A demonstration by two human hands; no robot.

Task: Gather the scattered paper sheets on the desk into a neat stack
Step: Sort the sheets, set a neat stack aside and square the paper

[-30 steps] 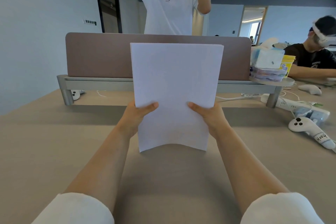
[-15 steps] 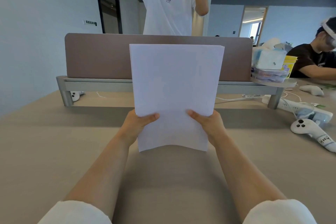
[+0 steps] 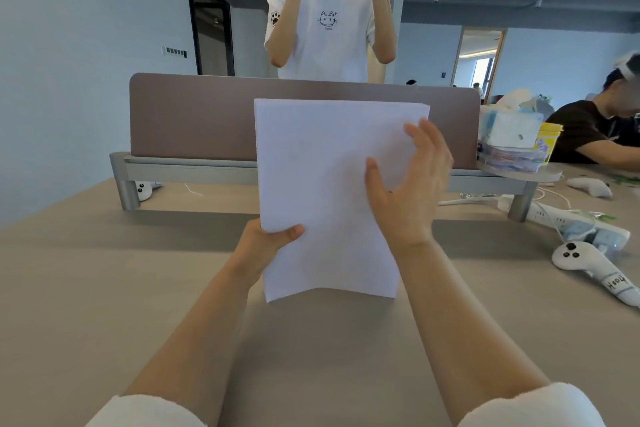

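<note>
1. Paper stack (image 3: 322,191) stands upright, bottom edge on the desk (image 3: 86,288).
2. Left hand (image 3: 265,246) pinches its lower left edge.
3. Right hand (image 3: 408,184), fingers spread, lies flat against its right side, gripping nothing.

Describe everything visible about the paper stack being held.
The paper stack is plain white sheets, held upright above the desk, bottom edge bowed. At the top right corner the sheet edges fan slightly. The left hand pinches its lower left edge; the right hand lies open across its right side, fingers spread.
</note>
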